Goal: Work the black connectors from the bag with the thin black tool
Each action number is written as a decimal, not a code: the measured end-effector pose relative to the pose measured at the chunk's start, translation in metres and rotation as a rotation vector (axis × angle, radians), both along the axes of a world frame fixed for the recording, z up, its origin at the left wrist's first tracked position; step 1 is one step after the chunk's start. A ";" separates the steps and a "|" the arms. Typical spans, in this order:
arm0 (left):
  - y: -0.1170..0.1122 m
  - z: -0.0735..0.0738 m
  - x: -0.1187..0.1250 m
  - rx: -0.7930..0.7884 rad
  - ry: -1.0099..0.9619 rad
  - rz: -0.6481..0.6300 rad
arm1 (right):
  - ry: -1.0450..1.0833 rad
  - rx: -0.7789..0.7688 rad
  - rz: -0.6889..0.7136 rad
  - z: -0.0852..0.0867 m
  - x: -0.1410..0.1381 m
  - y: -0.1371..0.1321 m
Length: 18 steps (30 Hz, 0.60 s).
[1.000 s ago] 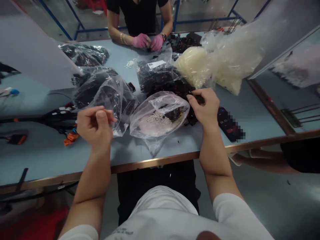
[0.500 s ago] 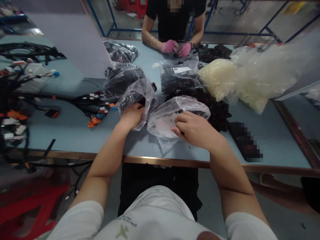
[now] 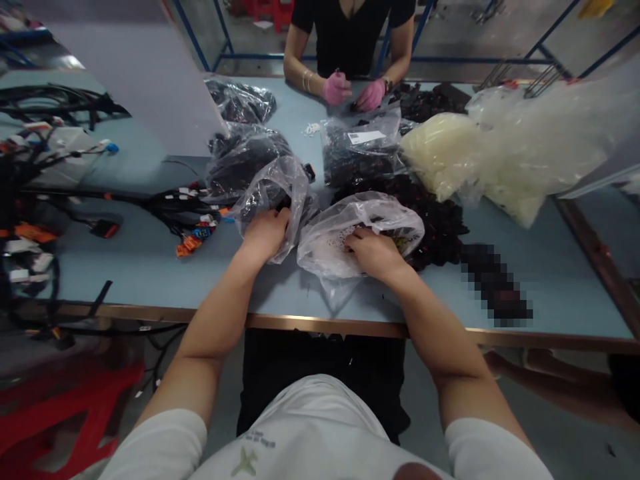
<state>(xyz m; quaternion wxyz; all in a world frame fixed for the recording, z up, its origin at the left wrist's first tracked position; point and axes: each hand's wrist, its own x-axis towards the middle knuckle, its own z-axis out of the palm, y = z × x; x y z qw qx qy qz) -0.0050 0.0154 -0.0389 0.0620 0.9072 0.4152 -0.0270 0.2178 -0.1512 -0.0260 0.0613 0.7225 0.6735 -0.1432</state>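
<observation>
My left hand (image 3: 265, 235) reaches into the mouth of a clear plastic bag (image 3: 295, 179) with dark contents. Its fingers are curled together, and a small black part (image 3: 284, 203) shows at the fingertips. My right hand (image 3: 373, 251) dips into a second clear bag (image 3: 325, 260), which lies open on the table. Many small white pieces (image 3: 336, 241) fill this bag's left side. The right fingers are bent and closed among these pieces; whatever they grip is hidden.
Black parts (image 3: 443, 223) lie heaped behind the right bag. Filled bags (image 3: 247, 157) stand farther back. Wire harnesses (image 3: 165, 207) with coloured connectors spread across the left. Opposite, a co-worker's pink-gloved hands (image 3: 370, 97) handle small dark parts. Pale yellow bags (image 3: 440, 153) bulge at right.
My right hand has moved lower and deeper into the bag of white pieces, its fingers now among them. My left hand stays almost in place. The co-worker's gloved hands have moved apart.
</observation>
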 end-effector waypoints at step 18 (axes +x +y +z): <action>0.011 0.002 -0.016 0.161 -0.518 0.100 | -0.021 0.061 0.012 0.002 -0.002 0.001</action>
